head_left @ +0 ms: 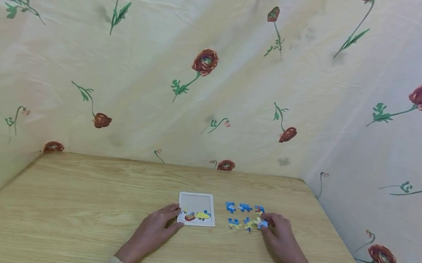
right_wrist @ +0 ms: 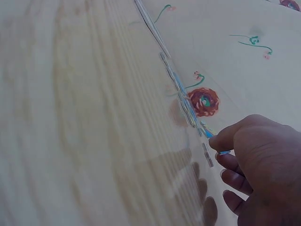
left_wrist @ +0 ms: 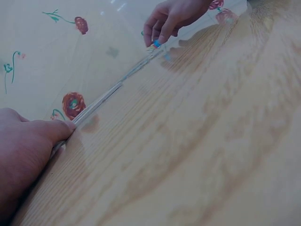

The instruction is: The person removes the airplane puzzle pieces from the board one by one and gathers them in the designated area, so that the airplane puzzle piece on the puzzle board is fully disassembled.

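Observation:
A white-framed puzzle tray [head_left: 213,211] lies on the table, with a strip of picture showing a yellow shape along its lower part. My left hand [head_left: 156,228] rests at the tray's lower left corner, thumb and fingers touching its edge; in the left wrist view the thumb [left_wrist: 56,129] lies straight against it. To the right of the tray, loose jigsaw pieces [head_left: 234,224] lie in two rough rows. At their right end my right hand [head_left: 281,237] pinches a blue and yellow jigsaw piece [head_left: 263,223] between thumb and fingers, tilted up in the right wrist view.
The wood-grain table [head_left: 83,208] reaches back to a pale flowered cloth [head_left: 145,56], which also hangs along both sides. More jigsaw pieces [head_left: 245,207] form the far row, close to the right hand.

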Motion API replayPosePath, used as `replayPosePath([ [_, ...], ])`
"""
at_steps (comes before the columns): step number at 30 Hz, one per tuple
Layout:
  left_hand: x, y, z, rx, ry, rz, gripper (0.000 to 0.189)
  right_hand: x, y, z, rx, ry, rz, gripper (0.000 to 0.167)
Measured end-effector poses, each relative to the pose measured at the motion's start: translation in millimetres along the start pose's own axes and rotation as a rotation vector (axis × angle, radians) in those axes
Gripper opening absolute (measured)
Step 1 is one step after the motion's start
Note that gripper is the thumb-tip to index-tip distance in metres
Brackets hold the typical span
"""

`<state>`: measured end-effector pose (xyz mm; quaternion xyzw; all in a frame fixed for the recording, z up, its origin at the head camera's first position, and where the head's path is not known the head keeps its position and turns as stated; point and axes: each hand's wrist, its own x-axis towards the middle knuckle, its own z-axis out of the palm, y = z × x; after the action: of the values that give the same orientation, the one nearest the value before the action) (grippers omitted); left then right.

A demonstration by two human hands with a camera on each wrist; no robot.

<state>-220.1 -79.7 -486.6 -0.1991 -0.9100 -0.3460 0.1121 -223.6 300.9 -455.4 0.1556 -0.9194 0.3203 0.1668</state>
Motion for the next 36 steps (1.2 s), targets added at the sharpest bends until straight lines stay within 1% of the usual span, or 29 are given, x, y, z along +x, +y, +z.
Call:
replayPosePath([
  [7, -0.1, -0.3, -0.5, -0.004, 0.0, 0.002, 0.049, -3.1, 2, -3, 0.012, -0.032, 0.042, 0.023],
  [15, 0.4, -0.5, -0.2, 0.0, 0.009, 0.012, 0.048, -5.1, 6, -4, 0.021, -0.019, 0.006, 0.021],
  [24, -0.2, 0.0, 0.0, 0.001, 0.002, 0.002, 0.048, -5.8, 10, -6, -0.013, -0.063, 0.069, 0.017],
  [36, 0.8, -0.6, 0.6, 0.007, 0.003, 0.0, 0.047, -6.8, 11, -5, -0.022, -0.065, 0.075, 0.018],
])
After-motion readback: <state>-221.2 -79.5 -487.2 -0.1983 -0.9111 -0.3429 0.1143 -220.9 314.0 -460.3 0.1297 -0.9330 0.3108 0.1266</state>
